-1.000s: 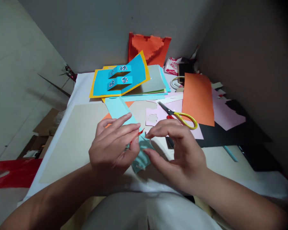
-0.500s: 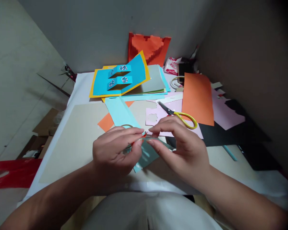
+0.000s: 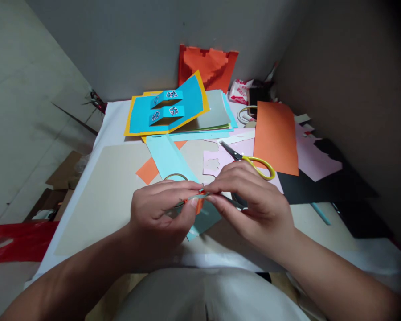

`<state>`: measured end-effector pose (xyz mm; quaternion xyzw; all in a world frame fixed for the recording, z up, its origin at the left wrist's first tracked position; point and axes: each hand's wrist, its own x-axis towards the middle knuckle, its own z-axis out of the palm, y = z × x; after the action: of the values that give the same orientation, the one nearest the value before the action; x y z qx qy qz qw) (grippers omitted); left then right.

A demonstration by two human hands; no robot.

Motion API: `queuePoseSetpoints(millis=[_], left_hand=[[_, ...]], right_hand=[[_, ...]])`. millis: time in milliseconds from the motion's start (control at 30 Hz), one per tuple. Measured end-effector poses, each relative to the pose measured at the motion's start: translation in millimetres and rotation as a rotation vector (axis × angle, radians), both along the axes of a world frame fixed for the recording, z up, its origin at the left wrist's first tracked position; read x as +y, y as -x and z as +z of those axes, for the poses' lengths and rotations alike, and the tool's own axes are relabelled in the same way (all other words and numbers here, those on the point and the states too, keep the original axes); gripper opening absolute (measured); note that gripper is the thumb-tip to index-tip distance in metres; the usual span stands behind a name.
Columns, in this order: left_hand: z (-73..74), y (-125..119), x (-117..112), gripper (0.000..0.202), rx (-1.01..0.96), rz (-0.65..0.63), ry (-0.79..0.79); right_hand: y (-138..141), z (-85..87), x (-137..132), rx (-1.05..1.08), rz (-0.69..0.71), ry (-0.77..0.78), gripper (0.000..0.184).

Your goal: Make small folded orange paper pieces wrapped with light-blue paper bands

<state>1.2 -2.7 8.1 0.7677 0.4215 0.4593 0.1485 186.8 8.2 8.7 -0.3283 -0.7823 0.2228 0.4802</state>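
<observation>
My left hand (image 3: 162, 207) pinches a small orange paper piece (image 3: 199, 206) between thumb and fingers. My right hand (image 3: 254, 196) meets it from the right, its thumb and forefinger closed on a thin pale strip (image 3: 195, 196) that looks like clear tape. Most of what lies between the fingertips is hidden. Behind the left fingers shows the rim of a ring (image 3: 176, 175), perhaps a tape roll. Below the hands lies light-blue paper (image 3: 203, 225). Yellow-handled scissors (image 3: 259, 166) rest just beyond my right hand.
An open blue and yellow pop-up card (image 3: 183, 96) lies on stacked paper at the back. A red pop-up card (image 3: 205, 67) leans on the wall. Orange paper (image 3: 276, 138), pink cut-outs (image 3: 316, 156) and black sheets (image 3: 334, 178) are at right. Walls stand behind and right.
My right thumb and fingers have closed in toward my left fingertips. The orange piece has turned, and more of it shows below the fingers.
</observation>
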Motion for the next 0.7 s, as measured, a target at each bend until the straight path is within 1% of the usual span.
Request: queuePoseSetpoints(millis=[133,300,567,700], left_hand=[[-0.4,0.6,-1.1,0.023,-0.017,-0.011,0.057],[-0.6,1.8,-2.4,0.025,-0.022,-0.041,0.118],[0.1,1.5,-2.1,0.025,0.009,-0.034,0.135],[0.4,1.6,-1.6,0.025,0.018,-0.051,0.133]], right_hand=[[-1.2,-1.1,0.8,0.001,0.015,-0.005,0.021],[-1.8,-1.4,1.5,-0.003,0.024,-0.009,0.021],[-4.4,-3.3,0.6,-0.077,0.022,-0.009,0.025],[-4.7,-3.2,0.6,-0.087,0.026,-0.003,0.023]])
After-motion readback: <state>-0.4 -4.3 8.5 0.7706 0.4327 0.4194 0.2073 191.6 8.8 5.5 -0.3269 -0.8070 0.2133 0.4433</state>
